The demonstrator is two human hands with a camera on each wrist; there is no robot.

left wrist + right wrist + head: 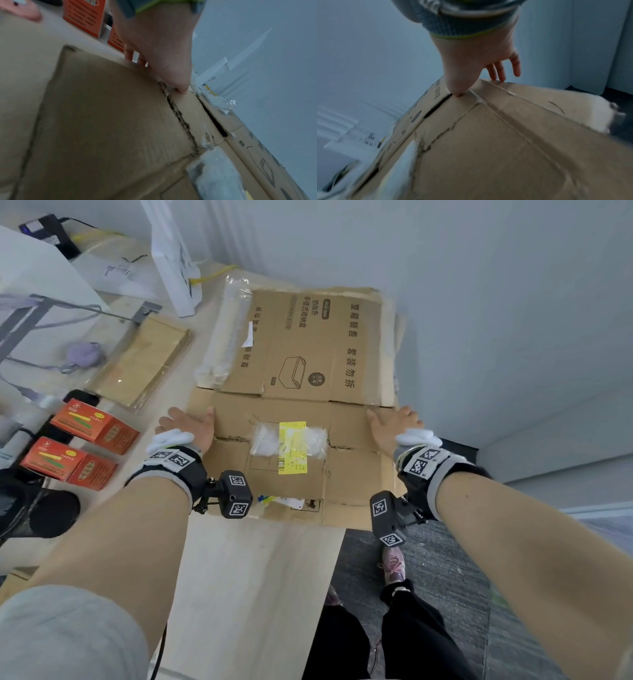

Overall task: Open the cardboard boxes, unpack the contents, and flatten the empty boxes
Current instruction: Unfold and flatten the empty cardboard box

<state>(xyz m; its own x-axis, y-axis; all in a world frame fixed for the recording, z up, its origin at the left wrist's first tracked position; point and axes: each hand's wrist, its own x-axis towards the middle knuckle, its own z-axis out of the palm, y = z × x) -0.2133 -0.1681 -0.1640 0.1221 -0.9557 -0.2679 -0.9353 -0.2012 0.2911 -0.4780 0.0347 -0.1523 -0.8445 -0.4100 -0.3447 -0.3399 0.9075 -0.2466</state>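
The flattened cardboard box (pixel 294 405) lies on the pale wooden table (pixel 253 583) before me, its right part overhanging the edge. My left hand (pixel 191 428) and right hand (pixel 394 426) grip its opposite side edges, thumbs on top, fingers curled over. Two orange cartons (pixel 82 446) stand just left.

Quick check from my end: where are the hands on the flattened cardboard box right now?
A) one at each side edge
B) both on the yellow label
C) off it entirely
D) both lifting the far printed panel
A: the left hand and right hand grip opposite side edges of the flattened cardboard box, thumbs on top, with the yellow label between them.
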